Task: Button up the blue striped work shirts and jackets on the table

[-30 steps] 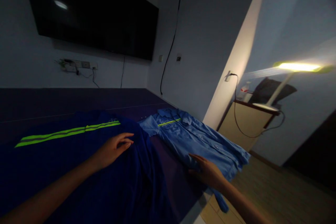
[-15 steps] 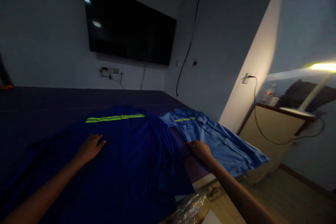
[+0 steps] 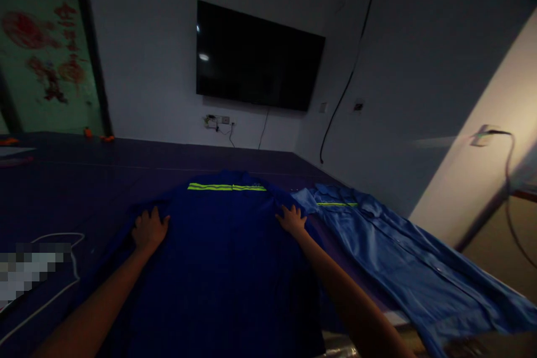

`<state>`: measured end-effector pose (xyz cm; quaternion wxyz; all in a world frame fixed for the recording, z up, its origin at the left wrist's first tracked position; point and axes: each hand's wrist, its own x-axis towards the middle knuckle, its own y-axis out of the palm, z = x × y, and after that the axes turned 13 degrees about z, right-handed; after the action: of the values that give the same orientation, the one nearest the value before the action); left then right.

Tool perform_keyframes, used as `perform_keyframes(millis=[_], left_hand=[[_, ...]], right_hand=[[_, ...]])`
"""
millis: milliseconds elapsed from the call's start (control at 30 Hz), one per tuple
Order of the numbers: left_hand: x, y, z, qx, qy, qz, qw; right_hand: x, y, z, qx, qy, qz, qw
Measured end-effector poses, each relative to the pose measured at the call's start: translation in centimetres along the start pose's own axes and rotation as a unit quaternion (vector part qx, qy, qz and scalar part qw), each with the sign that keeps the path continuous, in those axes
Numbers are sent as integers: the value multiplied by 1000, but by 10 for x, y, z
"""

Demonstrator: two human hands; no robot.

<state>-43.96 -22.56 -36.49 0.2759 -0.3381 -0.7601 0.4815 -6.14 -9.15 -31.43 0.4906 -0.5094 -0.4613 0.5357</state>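
**Smoothing of dark-blue work jacket (image 3: 222,251) was apparently in hand**

It was laid out at near centre, left of the light-blue shirt (image 3: 403,251). The left hand (image 3: 150,229) and right hand (image 3: 291,219) were spread on its sides, no pinch visible. Outward straightening seemed called for next.

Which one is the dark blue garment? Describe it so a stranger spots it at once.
Start at the black screen on the wall, then come down to the purple surface below. The dark blue garment is spread there, with the left hand and right hand over its sides. Its deeper colour and wider yellow-green stripe set it apart from the paler blue shirt to its right.
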Motion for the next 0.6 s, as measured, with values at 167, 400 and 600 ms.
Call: perform_keyframes(millis=[167, 400, 600], left_hand=[[42, -4, -5, -22, -18, -4, 1000], [99, -1, -12, -7, -28, 40, 999], [114, 3, -3, 2, 1, 52, 999]], right_hand=[[32, 7, -4, 21, 71, -2, 997], [64, 8, 4, 42, 57, 34, 997], [71, 19, 11, 21, 69, 8, 997]])
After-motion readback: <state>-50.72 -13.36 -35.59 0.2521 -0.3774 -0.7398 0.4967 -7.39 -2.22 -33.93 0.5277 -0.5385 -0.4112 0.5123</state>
